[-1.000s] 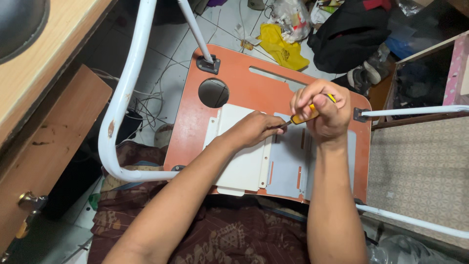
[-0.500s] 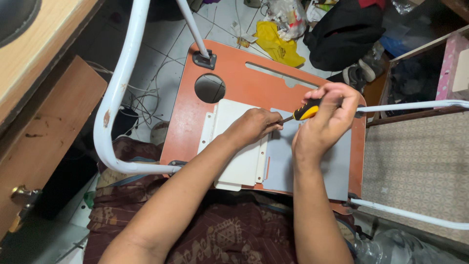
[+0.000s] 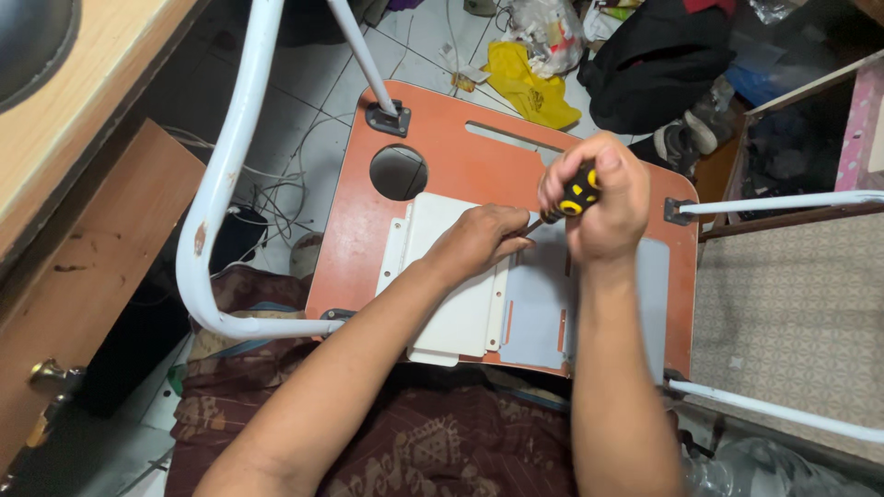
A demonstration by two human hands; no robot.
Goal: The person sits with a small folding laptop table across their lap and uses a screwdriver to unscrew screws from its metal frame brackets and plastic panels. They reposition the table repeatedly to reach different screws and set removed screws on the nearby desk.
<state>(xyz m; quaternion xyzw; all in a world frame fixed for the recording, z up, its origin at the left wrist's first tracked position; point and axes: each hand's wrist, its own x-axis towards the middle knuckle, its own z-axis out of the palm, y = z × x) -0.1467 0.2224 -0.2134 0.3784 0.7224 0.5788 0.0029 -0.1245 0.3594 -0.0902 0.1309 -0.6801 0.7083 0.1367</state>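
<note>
An orange board (image 3: 479, 161) with a round hole (image 3: 398, 172) and white tube legs lies upside down across my lap. Two flat plates are on it, a white one (image 3: 451, 304) and a grey one (image 3: 539, 313). My right hand (image 3: 603, 198) grips the black-and-yellow handle of a screwdriver (image 3: 571, 196), whose shaft slants down left toward the plates. My left hand (image 3: 479, 241) rests on the white plate with its fingertips at the screwdriver's tip. The tip itself is hidden by the fingers.
A white metal tube frame (image 3: 226, 175) curves along the left, and more white tubes (image 3: 783, 202) run off to the right. A wooden cabinet (image 3: 74, 239) stands at left. A yellow bag (image 3: 529, 83), black cloth (image 3: 658, 64) and cables lie on the tiled floor beyond.
My right hand has turned on the screwdriver handle, so the yellow end cap now faces up. The left hand stays at the tip on the white plate.
</note>
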